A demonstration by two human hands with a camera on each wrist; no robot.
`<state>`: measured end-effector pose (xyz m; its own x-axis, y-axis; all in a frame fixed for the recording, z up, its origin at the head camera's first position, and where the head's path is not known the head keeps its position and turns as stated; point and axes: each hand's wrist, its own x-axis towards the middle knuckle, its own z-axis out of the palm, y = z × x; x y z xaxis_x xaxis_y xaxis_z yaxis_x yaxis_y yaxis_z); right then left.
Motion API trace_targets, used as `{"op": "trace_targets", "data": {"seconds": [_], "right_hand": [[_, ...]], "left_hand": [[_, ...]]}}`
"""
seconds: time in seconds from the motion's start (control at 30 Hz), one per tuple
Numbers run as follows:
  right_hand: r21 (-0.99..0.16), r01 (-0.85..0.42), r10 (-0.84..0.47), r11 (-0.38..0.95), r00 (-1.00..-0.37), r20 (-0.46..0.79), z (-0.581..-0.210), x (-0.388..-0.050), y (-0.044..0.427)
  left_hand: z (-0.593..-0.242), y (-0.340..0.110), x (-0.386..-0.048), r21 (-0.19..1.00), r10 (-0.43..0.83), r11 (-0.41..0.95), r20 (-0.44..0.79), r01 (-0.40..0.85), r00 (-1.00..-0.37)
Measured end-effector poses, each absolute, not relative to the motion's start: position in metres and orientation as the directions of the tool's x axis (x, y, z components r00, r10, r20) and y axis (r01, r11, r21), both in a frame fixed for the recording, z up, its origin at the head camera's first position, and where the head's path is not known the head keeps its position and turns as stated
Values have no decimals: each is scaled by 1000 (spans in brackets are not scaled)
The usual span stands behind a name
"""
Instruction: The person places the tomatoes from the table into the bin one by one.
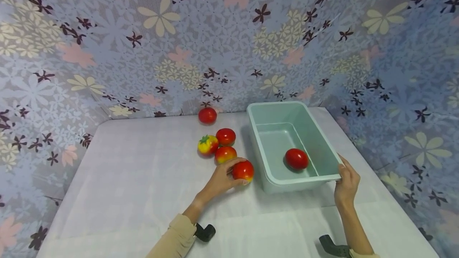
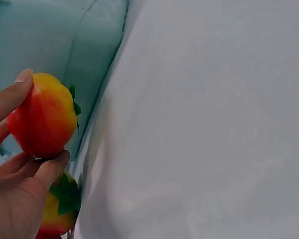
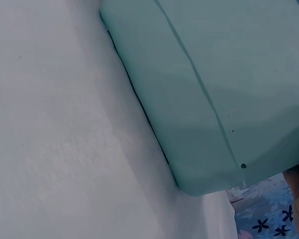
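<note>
Your left hand is pinching a red-yellow tomato outside the tub's near-left corner; your right hand is gripping the green tub at its near-right corner. Inside, a red tomato is resting. Beyond your left hand, three clustered tomatoes are lying loose, and a lone tomato is sitting by the table's far edge. Loosening fingertips could be dropping the glossy tomato; a knuckle's nudge, scattering the cluster.

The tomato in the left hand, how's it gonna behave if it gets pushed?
The tomato would probably roll, since its sides are rounded, perhaps unevenly because of the green leaves at one end. Its glossy skin suggests it may be slippery. It's likely fairly firm: no dent shows where the left hand grips it.
</note>
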<state>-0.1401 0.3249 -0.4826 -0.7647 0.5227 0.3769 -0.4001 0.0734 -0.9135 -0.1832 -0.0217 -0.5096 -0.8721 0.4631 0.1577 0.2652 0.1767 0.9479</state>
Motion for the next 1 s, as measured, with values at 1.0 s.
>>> {"op": "trace_targets", "data": {"seconds": [1.0], "right_hand": [[-913, -400, 544, 75, -751, 374, -482, -140, 321]], "left_hand": [[-466, -52, -173, 978, 455, 74, 139, 193, -880]]}}
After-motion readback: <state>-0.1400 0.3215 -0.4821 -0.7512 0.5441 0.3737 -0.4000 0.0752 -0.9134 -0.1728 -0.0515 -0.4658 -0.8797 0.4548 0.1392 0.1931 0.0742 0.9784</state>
